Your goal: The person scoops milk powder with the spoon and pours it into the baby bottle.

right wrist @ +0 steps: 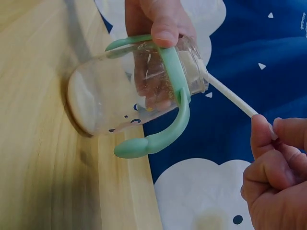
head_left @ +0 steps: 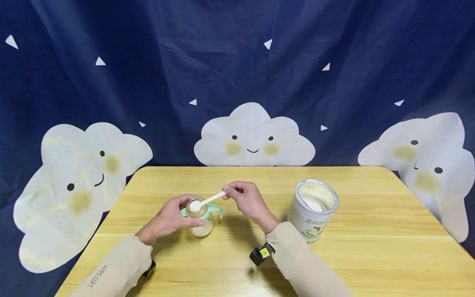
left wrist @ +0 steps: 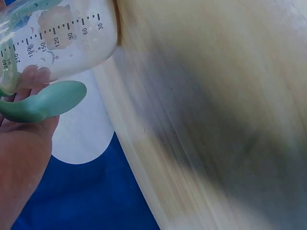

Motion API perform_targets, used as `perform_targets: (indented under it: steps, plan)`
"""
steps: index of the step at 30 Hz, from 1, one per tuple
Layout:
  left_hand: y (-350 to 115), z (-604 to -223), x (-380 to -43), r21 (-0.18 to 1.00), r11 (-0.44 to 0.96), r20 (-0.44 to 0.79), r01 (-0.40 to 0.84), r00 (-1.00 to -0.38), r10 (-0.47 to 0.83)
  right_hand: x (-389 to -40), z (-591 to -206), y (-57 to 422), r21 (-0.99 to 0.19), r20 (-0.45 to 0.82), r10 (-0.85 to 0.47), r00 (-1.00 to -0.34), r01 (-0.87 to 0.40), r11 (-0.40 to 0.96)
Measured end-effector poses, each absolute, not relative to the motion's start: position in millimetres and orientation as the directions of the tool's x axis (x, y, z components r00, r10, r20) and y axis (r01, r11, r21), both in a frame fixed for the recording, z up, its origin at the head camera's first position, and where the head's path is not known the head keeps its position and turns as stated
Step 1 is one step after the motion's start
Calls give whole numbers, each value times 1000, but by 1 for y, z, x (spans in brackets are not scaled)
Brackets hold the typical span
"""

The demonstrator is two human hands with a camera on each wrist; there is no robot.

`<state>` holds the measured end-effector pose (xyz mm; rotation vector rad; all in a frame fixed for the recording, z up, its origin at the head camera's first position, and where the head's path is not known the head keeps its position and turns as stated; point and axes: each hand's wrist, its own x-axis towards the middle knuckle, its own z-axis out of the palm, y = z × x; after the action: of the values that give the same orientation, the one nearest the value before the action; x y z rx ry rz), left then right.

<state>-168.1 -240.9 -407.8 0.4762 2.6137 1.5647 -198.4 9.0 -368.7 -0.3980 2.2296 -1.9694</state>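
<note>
A clear baby bottle with a green two-handled collar stands uncapped on the table, pale powder at its bottom. My left hand grips it around the neck, thumb in front. Printed measuring marks show on its side in the left wrist view. My right hand pinches the end of a white long-handled scoop between thumb and fingers. The scoop's bowl, with white powder, is at the bottle's mouth. To the right of that hand stands an open milk powder can, with powder inside.
The wooden table ends at a dark blue curtain printed with white clouds. A black wrist camera hangs under the right sleeve, above the tabletop.
</note>
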Motion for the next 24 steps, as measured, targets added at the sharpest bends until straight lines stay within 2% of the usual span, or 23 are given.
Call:
perform_targets:
  steps: [24]
  plan:
    - [-242,-405,-167,870,442,86,217,-951,297,-194,-370,15,-981,89,-390,-916,-149,125]
